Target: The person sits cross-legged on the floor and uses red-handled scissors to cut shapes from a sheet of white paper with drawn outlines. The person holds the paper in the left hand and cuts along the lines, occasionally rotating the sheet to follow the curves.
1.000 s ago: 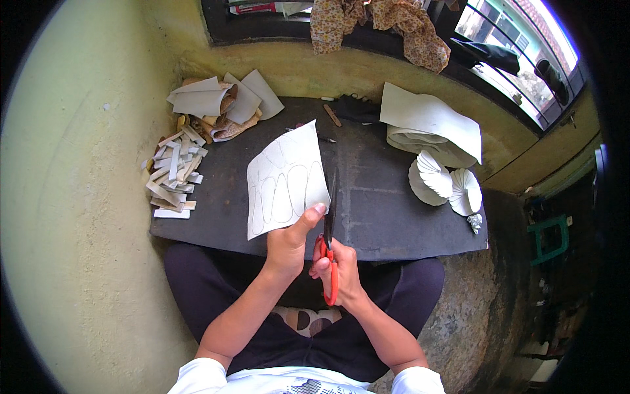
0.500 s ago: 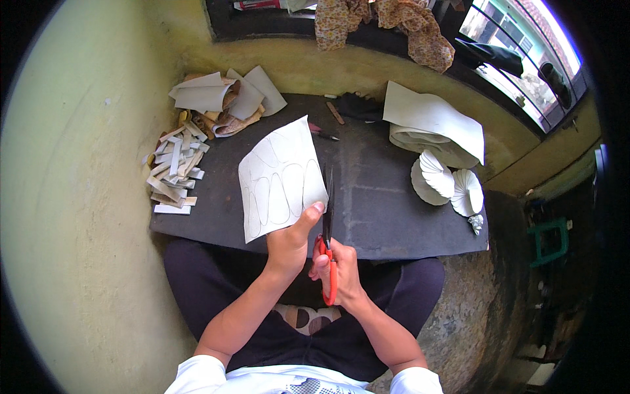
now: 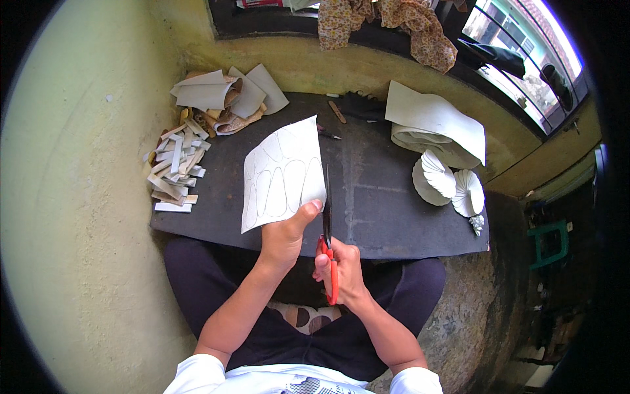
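Note:
My left hand (image 3: 287, 235) grips the lower right corner of a white sheet (image 3: 280, 176), thumb on top. Several long petal-like outlines are drawn across the sheet, which is held up over the dark table. In my right hand (image 3: 342, 266) are scissors with red handles (image 3: 333, 279) and dark blades. The blades point away from me, upright alongside the sheet's right edge near my left thumb. They look nearly closed, and whether they touch the sheet I cannot tell.
The dark table (image 3: 387, 226) bears a heap of pale strips (image 3: 176, 167) and curled sheets (image 3: 252, 95) at left. A folded white sheet (image 3: 436, 121), white shell-like pieces (image 3: 467, 192) and a small shell-like piece (image 3: 476, 225) are at right. A pointed tool (image 3: 330, 135) lies behind my sheet.
My left hand has shifted slightly left and up, and the sheet has turned a little clockwise. The scissors have stayed almost in place, with their blades closer together.

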Tool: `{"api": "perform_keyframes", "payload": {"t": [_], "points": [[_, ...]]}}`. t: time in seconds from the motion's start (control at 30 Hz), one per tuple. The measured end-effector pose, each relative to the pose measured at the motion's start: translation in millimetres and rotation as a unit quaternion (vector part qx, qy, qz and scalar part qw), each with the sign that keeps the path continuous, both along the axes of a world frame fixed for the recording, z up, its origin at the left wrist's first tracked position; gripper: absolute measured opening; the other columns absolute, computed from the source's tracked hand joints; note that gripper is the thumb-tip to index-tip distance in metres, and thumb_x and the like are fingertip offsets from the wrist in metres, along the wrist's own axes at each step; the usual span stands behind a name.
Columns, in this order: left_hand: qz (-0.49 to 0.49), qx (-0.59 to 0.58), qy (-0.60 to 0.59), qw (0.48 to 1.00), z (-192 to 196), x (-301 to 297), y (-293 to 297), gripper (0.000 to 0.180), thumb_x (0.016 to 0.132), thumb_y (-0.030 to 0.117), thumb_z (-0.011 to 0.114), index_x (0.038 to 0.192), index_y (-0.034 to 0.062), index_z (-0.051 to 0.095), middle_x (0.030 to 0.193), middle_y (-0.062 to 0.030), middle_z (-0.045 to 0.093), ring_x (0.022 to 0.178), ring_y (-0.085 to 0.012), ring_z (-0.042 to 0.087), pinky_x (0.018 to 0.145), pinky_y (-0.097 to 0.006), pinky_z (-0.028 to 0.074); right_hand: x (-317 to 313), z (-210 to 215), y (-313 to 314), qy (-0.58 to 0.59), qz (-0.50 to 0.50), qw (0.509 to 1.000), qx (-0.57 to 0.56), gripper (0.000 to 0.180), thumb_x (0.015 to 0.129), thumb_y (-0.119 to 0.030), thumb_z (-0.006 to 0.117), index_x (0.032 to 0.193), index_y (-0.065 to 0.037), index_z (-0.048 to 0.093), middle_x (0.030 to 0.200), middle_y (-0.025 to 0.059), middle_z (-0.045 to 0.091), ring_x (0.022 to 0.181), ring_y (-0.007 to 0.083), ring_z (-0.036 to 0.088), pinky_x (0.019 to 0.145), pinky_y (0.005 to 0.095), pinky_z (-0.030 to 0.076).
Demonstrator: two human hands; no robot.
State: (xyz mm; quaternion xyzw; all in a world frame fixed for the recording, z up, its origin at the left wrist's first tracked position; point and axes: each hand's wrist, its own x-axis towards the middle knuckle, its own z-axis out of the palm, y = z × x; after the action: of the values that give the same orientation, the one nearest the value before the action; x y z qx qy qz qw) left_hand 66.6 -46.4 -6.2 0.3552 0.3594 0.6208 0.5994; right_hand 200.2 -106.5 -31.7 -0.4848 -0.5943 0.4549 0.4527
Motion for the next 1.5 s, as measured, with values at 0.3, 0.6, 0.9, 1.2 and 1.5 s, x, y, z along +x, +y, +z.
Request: {"api": "perform_keyframes", "payload": {"t": [0.3,0.6,0.9,1.2,1.5], "points": [[0.001,0.029,0.009,1.0,4.4,-0.9,0.4,0.041,0.088,0.01,0.074,0.125,-0.0012,0.058,0.112,-0.0058,0.061,0.1,-0.0131,0.06,0.091,-0.029,0.048,0.4,-4.1,0.4,-0.016,-0.007,1.0,0.007,0.072,0.093,-0.068,0.061,0.07,-0.001,0.046,0.052,0.0077,0.043,0.049,0.016,0.044,0.048,0.0349,0.038],[0.014,0.026,0.056,0.998,11.3,-2.2,-0.4,0.037,0.092,0.014,0.074,0.122,-0.0024,0.061,0.112,-0.0071,0.064,0.101,-0.0144,0.061,0.092,-0.029,0.048,2.1,1.1,1.4,-0.032,-0.013,0.999,-0.002,0.07,0.093,-0.065,0.063,0.071,-0.001,0.048,0.053,0.0097,0.045,0.048,0.0187,0.044,0.049,0.036,0.039],[0.035,0.043,0.023,0.998,1.6,2.2,2.8,0.037,0.094,0.015,0.074,0.124,-0.0025,0.061,0.112,-0.0076,0.065,0.102,-0.0155,0.062,0.093,-0.03,0.049,6.0,-2.1,3.1,-0.036,0.017,0.999,-0.02,0.073,0.091,-0.073,0.056,0.078,-0.001,0.051,0.059,0.0053,0.052,0.053,0.015,0.057,0.051,0.0309,0.047],[0.045,0.035,-0.002,0.998,-3.8,7.3,1.4,0.037,0.094,0.013,0.074,0.124,-0.0028,0.06,0.113,-0.0073,0.065,0.102,-0.0154,0.062,0.093,-0.03,0.049,5.5,-4.9,3.8,-0.022,0.037,0.998,-0.043,0.079,0.09,-0.08,0.047,0.081,-0.002,0.051,0.064,0.0046,0.054,0.058,0.0153,0.063,0.054,0.0296,0.053],[0.045,0.041,0.009,0.998,-3.0,9.7,-1.0,0.035,0.095,0.013,0.074,0.123,-0.0027,0.061,0.112,-0.0071,0.065,0.102,-0.0147,0.062,0.092,-0.03,0.049,3.7,-1.4,2.7,0.008,0.017,0.999,-0.033,0.071,0.094,-0.068,0.058,0.077,0.0,0.051,0.058,0.01,0.055,0.055,0.0176,0.057,0.052,0.0348,0.045]]}}
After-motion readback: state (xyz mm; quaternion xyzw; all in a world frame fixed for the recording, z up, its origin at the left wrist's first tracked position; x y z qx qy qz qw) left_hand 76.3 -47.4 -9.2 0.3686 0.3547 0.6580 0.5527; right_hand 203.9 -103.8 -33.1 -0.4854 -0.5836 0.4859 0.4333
